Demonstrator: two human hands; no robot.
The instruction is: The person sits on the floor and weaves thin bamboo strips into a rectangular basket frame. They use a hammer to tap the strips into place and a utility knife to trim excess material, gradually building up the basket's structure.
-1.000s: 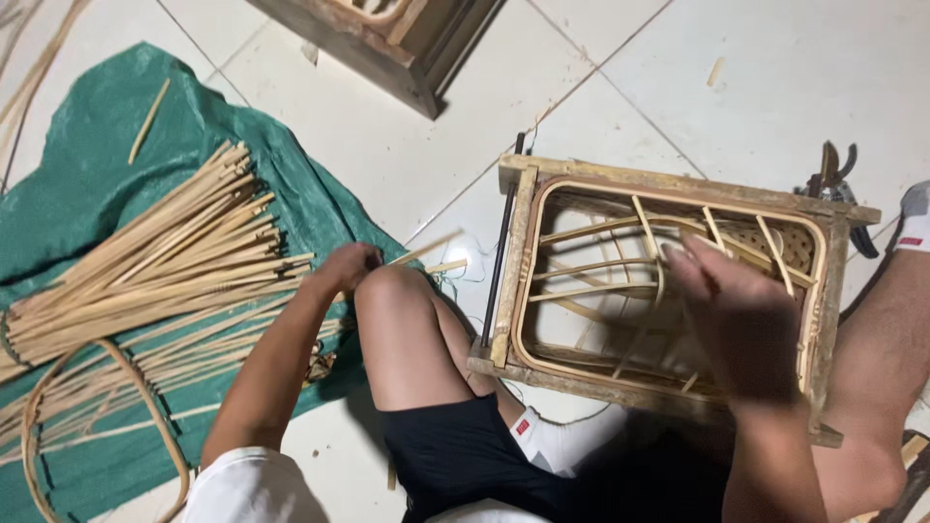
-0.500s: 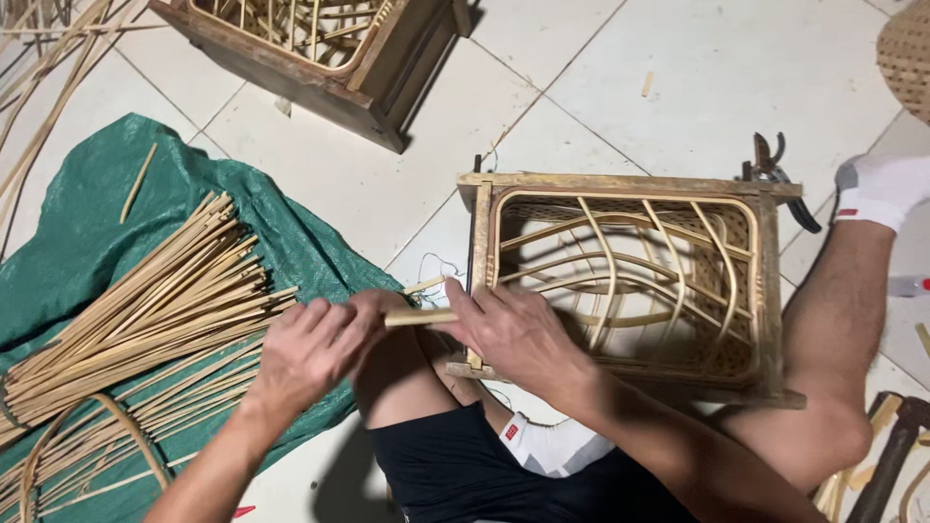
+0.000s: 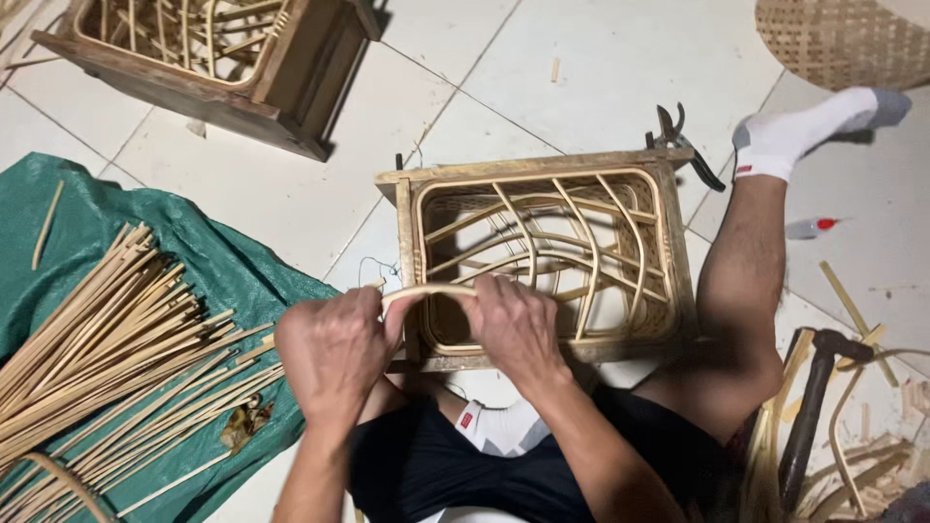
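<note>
1. While both hands grip it, a short rattan strip (image 3: 426,291) arches between them: the left hand (image 3: 334,353) is closed on one end, the right hand (image 3: 513,324) on the other.
2. The strip lies over the near edge of a wooden frame (image 3: 538,261) laced with bent rattan.
3. Left lies a bundle of rattan sticks (image 3: 107,339) on a green tarp (image 3: 223,261).
4. Pruning shears (image 3: 678,140) sit behind the frame.

The left hand (image 3: 334,353) and right hand (image 3: 513,324) are both clenched, knuckles up, held side by side.
</note>
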